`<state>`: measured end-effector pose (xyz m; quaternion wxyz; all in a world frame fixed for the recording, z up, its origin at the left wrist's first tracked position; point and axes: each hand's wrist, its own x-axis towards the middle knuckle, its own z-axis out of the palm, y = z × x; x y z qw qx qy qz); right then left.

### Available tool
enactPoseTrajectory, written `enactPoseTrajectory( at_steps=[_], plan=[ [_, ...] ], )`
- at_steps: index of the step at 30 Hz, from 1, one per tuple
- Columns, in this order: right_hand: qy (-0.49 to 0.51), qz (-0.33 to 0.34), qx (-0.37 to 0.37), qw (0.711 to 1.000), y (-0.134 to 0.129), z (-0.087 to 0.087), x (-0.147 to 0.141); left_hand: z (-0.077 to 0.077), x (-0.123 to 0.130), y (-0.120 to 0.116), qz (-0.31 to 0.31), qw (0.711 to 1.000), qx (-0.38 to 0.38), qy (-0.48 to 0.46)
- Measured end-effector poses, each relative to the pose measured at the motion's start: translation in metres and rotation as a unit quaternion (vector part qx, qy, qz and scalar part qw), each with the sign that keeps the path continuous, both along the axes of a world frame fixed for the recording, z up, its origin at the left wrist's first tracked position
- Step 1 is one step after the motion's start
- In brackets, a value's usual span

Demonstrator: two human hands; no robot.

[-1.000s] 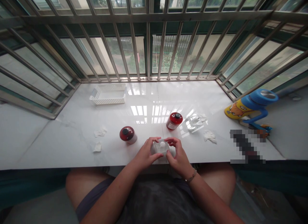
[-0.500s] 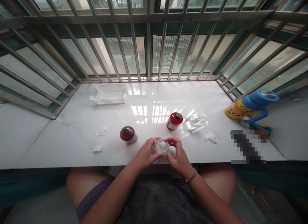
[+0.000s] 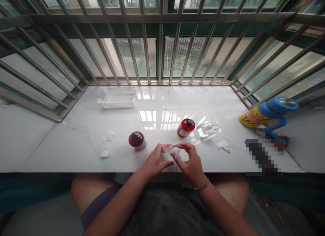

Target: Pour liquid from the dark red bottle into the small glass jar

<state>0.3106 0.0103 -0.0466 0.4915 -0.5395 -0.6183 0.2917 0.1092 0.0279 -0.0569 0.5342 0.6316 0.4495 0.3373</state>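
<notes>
My left hand [image 3: 156,162] holds a small clear square container [image 3: 168,154] near the table's front edge, with its fingers and thumb around the left side. Between the thumb and fingers of my right hand [image 3: 189,161] is a small clear round piece [image 3: 175,151], at the container's right side. Behind my right hand stands a red bottle [image 3: 186,127] with a black cap. A second dark red bottle [image 3: 137,141] stands to the left of my left hand.
A white perforated basket [image 3: 118,102] sits at the back left. Crumpled tissues [image 3: 108,137] lie at left and another [image 3: 223,145] at right, near a clear square container [image 3: 207,130]. A blue and yellow flask [image 3: 266,112] and a blurred dark object [image 3: 262,156] are at far right.
My right thumb and fingers have closed on the clear round piece and shifted it up from the container's middle toward its right side. The view has moved slightly.
</notes>
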Motion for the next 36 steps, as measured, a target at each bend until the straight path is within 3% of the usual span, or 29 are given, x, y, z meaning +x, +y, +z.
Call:
enactPoseTrajectory(
  at_steps=[6, 13, 16, 20, 25, 28, 32, 36],
  plan=[
    [0.06, -0.006, 0.042, 0.997, -0.006, 0.022, 0.012, 0.003, -0.001, -0.001, 0.002, 1.0, -0.007, -0.011],
    [0.071, 0.005, 0.018, 0.997, -0.005, 0.016, 0.014, 0.001, 0.0, -0.002, 0.001, 1.0, 0.003, -0.001],
    [0.039, 0.024, 0.029, 0.999, -0.007, 0.013, 0.014, 0.0, 0.0, -0.003, 0.006, 1.0, 0.004, 0.008],
    [0.006, 0.009, 0.108, 0.994, -0.011, 0.015, 0.018, -0.002, 0.0, -0.005, 0.007, 1.0, 0.006, 0.007],
    [-0.097, 0.034, 0.097, 0.99, -0.009, 0.023, 0.021, -0.008, 0.0, -0.006, 0.025, 0.999, 0.021, 0.033],
    [-0.108, 0.035, 0.103, 0.988, -0.007, 0.023, 0.021, -0.006, -0.004, -0.011, 0.044, 0.994, 0.066, 0.075],
    [-0.112, 0.032, 0.123, 0.986, -0.011, 0.025, 0.019, 0.019, -0.015, -0.023, 0.076, 0.975, 0.176, 0.111],
    [-0.12, 0.058, 0.122, 0.984, -0.016, 0.042, 0.023, 0.077, -0.027, -0.035, 0.087, 0.935, 0.313, 0.14]
  ],
)
